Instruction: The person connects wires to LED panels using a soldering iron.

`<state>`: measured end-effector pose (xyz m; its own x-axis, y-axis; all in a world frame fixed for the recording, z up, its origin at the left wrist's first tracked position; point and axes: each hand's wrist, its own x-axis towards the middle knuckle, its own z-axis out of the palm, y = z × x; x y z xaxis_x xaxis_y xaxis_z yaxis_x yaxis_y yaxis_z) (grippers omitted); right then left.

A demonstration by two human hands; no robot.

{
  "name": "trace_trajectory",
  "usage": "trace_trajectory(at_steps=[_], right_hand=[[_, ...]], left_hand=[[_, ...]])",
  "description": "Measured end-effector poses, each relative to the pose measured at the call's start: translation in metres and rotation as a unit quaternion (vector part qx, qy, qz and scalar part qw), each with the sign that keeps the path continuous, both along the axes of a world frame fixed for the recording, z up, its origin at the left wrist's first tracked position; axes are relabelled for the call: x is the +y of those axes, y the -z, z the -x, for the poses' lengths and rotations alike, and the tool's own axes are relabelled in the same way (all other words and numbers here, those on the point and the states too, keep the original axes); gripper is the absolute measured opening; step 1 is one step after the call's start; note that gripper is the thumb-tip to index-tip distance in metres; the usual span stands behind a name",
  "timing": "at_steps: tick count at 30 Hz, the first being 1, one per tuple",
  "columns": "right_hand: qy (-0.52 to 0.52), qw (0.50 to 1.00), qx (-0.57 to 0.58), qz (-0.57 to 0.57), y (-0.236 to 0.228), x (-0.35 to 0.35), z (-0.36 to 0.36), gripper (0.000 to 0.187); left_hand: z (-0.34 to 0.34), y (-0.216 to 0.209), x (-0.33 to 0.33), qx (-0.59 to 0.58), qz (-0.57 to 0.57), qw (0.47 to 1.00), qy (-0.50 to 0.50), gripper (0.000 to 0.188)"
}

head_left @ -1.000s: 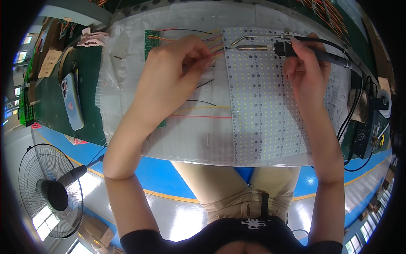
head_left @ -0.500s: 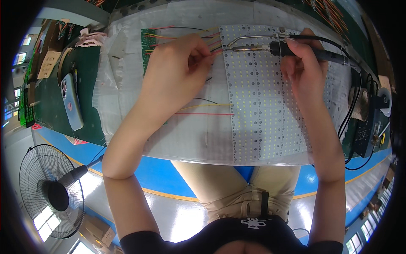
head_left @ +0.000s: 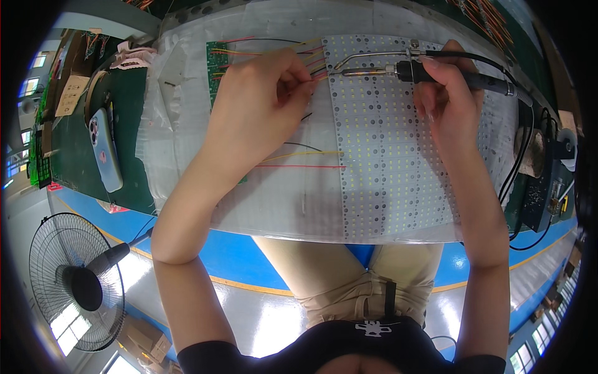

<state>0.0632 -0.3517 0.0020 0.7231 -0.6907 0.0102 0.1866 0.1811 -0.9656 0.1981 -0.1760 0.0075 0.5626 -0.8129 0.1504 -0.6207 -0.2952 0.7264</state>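
Note:
My left hand [head_left: 265,93] pinches a thin wire [head_left: 320,77] at the left edge of a white LED panel [head_left: 386,168]. In my right hand [head_left: 450,87] is a black-handled soldering iron [head_left: 479,81] with a thin metal feed tube [head_left: 374,54] fixed alongside it. The iron's tip points left and meets the panel's edge close to the pinched wire. A green circuit board [head_left: 216,59] lies partly hidden behind my left hand and forearm. Red, yellow and black wires run from it toward the panel; a red wire [head_left: 299,166] and a yellow wire [head_left: 311,154] reach its edge lower down.
Translucent wrapping [head_left: 180,124] covers the work surface. A phone [head_left: 106,149] rests on the green table at left. Black cables [head_left: 520,168] trail from the iron past a black box [head_left: 539,202] at right. A black fan [head_left: 84,287] stands at lower left.
Both hands hold nearly the same places. The green board and the loose wires have shifted very slightly.

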Motion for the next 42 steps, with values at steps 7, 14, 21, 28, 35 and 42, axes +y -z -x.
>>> trace_trajectory(at_steps=[7,14,21,28,35,42], right_hand=[[-0.002,1.000,0.000,0.009,0.002,-0.002,0.001,0.020],[-0.007,1.000,0.006,0.012,0.003,-0.002,0.000,0.021],[-0.010,1.000,0.008,0.025,0.002,-0.001,0.000,0.022],[0.021,1.000,-0.019,-0.008,0.005,-0.002,0.001,0.016],[0.038,0.993,-0.083,0.072,0.006,-0.007,-0.003,0.017],[0.136,0.986,-0.084,0.048,-0.003,-0.009,-0.006,0.017]], left_hand=[[0.000,0.001,-0.001,-0.010,0.004,1.000,0.003,0.005],[-0.001,0.000,-0.001,-0.005,0.004,1.000,0.005,0.005],[-0.001,-0.001,-0.001,-0.003,-0.004,1.000,0.005,0.005],[-0.001,-0.001,-0.001,-0.004,-0.006,1.000,0.004,0.005],[-0.001,-0.005,-0.001,0.004,-0.002,1.000,0.005,0.005],[-0.002,-0.008,0.006,-0.021,0.005,1.000,0.005,0.007]])
